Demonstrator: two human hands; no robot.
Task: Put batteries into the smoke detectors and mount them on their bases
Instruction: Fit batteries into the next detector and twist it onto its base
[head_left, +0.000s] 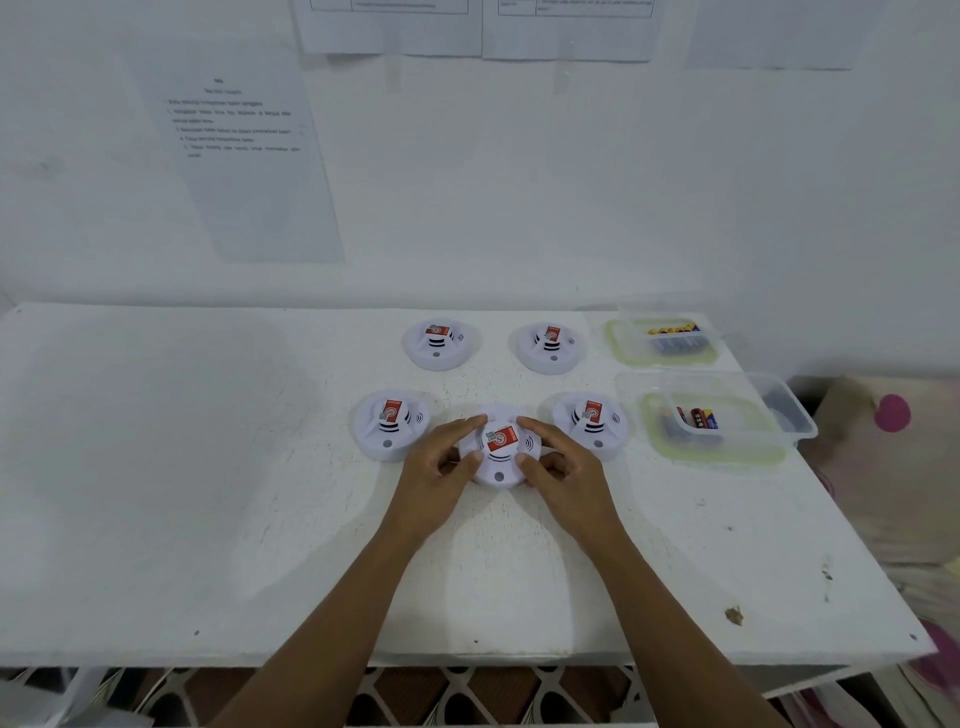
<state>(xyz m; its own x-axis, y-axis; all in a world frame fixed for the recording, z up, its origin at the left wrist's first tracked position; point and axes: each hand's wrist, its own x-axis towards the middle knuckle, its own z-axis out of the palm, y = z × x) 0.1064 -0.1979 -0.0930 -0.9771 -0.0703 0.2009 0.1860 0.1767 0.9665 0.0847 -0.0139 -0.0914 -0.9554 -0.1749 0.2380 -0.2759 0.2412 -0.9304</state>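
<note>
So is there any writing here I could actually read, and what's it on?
Nothing reads clearly.
Wall sheet: printed lines, too blurred.
Red sticker on the middle smoke detector: round logo, print too small.
Batteries: labels too small.

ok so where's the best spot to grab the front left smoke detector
Grip the front left smoke detector by its wide round rim, from above, fingers on opposite sides, much as the left hand and right hand hold the middle detector. It lies flat on the table; the raised centre looks narrow and sloped, probably a poorer grip.
</note>
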